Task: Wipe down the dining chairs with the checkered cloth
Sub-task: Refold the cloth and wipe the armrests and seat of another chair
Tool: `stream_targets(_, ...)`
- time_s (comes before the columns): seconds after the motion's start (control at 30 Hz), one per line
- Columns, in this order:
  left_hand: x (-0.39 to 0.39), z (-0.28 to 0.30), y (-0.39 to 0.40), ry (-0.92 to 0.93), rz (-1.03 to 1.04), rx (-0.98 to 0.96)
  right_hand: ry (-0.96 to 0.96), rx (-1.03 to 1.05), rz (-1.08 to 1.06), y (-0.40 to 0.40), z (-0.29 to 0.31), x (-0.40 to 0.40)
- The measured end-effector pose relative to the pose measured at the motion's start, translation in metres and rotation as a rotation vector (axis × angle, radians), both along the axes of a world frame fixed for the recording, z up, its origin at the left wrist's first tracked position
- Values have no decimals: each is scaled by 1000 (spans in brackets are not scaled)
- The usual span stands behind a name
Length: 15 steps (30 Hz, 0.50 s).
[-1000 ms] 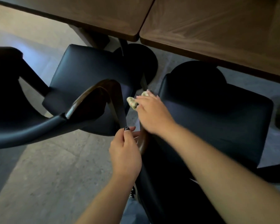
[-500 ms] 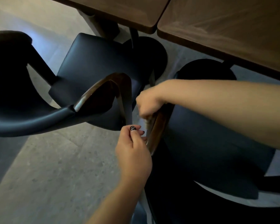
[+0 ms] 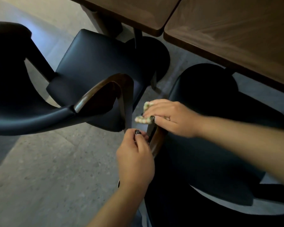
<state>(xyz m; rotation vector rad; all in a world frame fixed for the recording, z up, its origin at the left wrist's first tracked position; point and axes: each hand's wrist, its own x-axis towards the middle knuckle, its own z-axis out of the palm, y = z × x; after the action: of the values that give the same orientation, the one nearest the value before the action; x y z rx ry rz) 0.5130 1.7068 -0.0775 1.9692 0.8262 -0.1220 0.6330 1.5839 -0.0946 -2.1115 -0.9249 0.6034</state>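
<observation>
right hand (image 3: 170, 118) pressing checkered cloth (image 3: 143, 117), chair armrest (image 3: 156, 141)

You have open floor (image 3: 44, 169) at 8 o'clock, with room to move. The left chair (image 3: 92, 66) blocks 10 o'clock, and its wooden arm (image 3: 105, 86) stands just beside your left hand (image 3: 134, 161). Only a thin gap runs between the two chairs. The right chair (image 3: 211, 128) fills 4 o'clock. The counter (image 3: 228, 30) hangs over 1 o'clock.
</observation>
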Motion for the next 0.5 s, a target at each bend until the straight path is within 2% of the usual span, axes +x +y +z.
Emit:
stream_targets(0.1, 2, 1, -1, 36, -76, 33, 62, 144, -556, 21, -23, -16)
stream_targets(0.2, 3, 3, -3, 38, -134, 61, 360, 234, -1108, 33, -42, -4)
stream_targets(0.3, 4, 5, -4, 46, -169, 86, 705, 343, -1521, 29, -56, 8)
stream_targets(0.37, 4, 6, -4, 50, -198, 116, 985, 472, -1696, 29, -65, 4)
stream_targets(0.4, 4, 7, -4, 44, -220, 131, 1053, 474, -1730, 30, -67, -4)
stream_targets(0.43, 4, 9, -4, 31, -248, 146, 1058, 421, -1744, 30, -67, -16)
stream_targets(0.5, 3, 12, -5, -2, -332, 203, 941, 239, -1704, 27, -66, -48)
